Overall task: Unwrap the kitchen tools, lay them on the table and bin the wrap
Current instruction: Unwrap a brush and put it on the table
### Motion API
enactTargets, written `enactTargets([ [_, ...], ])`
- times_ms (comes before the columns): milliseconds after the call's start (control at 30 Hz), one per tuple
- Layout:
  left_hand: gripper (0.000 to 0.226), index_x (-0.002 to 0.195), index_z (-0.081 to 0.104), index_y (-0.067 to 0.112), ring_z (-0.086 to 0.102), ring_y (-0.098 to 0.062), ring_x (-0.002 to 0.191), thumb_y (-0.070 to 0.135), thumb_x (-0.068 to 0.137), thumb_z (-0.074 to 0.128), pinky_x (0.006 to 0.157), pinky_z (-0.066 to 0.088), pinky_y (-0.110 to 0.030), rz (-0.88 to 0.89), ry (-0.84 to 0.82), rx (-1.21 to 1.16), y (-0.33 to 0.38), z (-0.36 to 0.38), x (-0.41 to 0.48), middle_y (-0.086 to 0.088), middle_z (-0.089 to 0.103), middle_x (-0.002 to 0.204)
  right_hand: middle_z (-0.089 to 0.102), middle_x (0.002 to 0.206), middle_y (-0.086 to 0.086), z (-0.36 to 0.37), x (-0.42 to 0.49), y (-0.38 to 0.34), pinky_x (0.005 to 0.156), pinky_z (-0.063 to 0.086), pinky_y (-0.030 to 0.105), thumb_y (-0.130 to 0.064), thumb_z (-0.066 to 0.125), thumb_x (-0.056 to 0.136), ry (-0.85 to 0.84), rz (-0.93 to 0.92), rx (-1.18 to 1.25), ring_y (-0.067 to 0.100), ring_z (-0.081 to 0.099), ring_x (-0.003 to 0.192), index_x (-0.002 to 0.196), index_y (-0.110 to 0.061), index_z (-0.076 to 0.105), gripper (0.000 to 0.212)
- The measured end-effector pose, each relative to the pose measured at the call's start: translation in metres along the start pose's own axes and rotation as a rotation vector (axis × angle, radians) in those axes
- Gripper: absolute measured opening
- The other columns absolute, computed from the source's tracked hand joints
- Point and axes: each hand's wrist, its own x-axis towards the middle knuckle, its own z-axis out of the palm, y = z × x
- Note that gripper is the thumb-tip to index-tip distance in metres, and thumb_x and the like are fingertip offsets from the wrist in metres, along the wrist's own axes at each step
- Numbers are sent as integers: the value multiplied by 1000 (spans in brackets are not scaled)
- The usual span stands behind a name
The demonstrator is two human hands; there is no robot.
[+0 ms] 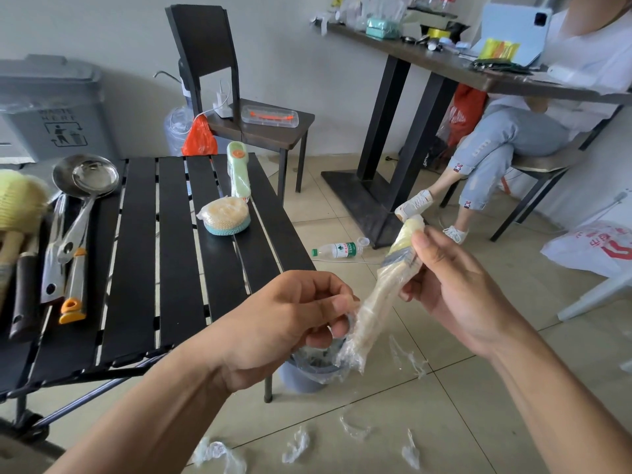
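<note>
A wooden-handled brush (386, 282) wrapped in clear film is held in the air to the right of the black slatted table (136, 268). My right hand (455, 285) grips its upper part near the metal band. My left hand (290, 319) pinches the loose film at the handle's lower end. A small grey bin (307, 374) with a plastic liner stands on the floor right under the brush. On the table lie a wrapped sponge (225, 213), a green dish brush (237, 172), two steel ladles (85, 179) and an orange-handled tool (73, 292).
Scraps of clear wrap (297, 446) litter the tiled floor in front. A large grey waste bin (51, 107) stands far left, a dark chair (239, 107) behind the table. A seated person (513, 138) is at a desk on the right. A water bottle (338, 250) lies on the floor.
</note>
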Motion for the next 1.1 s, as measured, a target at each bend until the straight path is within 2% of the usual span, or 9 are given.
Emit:
enactTargets([
  [133,16,91,62,3,45,-11,58,5,106,57,55,38,-17,-6,58,20,2,-1,0,-8,56,68,62,85,4,-1,-1,-1,65,53,27,-41,65,98,18,-11,-7,16,58,73,96,-20,70,22],
  [400,15,97,65,10,50,-18,62,14,109,58,58,44,-23,142,203,357,-5,-2,2,-3,65,70,68,95,9,4,-1,1,70,59,32,-45,69,94,103,-85,35,21,67,86,112,-12,64,38],
  [533,15,96,68,15,62,-8,66,18,108,60,58,49,-17,130,283,434,-10,2,4,-5,74,84,67,83,10,14,-4,1,63,56,32,-62,82,84,142,-120,-8,24,65,73,105,-10,60,60],
  [667,29,109,71,17,73,-21,80,44,99,72,71,58,-25,115,246,301,-11,11,7,-7,78,93,71,76,8,20,-7,-1,56,54,26,-71,80,80,201,-126,-33,20,64,62,96,-1,71,72],
  [733,30,111,74,15,76,-31,83,37,92,82,72,62,-31,139,238,301,-10,14,7,-10,79,92,74,75,4,24,-9,-2,55,54,25,-70,80,80,202,-127,-44,17,64,60,83,-12,73,58],
  [800,28,108,76,12,77,-31,79,28,87,85,71,64,-33,169,265,295,-8,17,7,-12,79,88,71,70,0,26,-11,-5,53,53,24,-71,82,76,199,-127,-40,16,64,57,73,-25,72,48],
  [867,27,105,78,9,78,-28,77,24,85,85,69,64,-30,194,280,273,-5,19,5,-13,80,86,65,65,-6,26,-13,-9,51,52,23,-74,83,72,197,-135,-36,15,62,54,69,-28,70,48],
  [1000,39,102,72,1,81,-30,79,25,77,88,70,66,-33,176,270,179,-2,21,1,-16,81,88,68,69,-4,30,-17,-15,49,51,23,-70,77,79,173,-152,6,14,62,52,75,-29,74,41],
  [1100,41,105,69,6,80,-34,88,29,78,90,77,67,-43,188,225,184,-1,19,-3,-13,81,99,69,73,-1,31,-20,-16,51,54,24,-63,70,87,136,-147,43,15,64,57,78,-28,75,36],
])
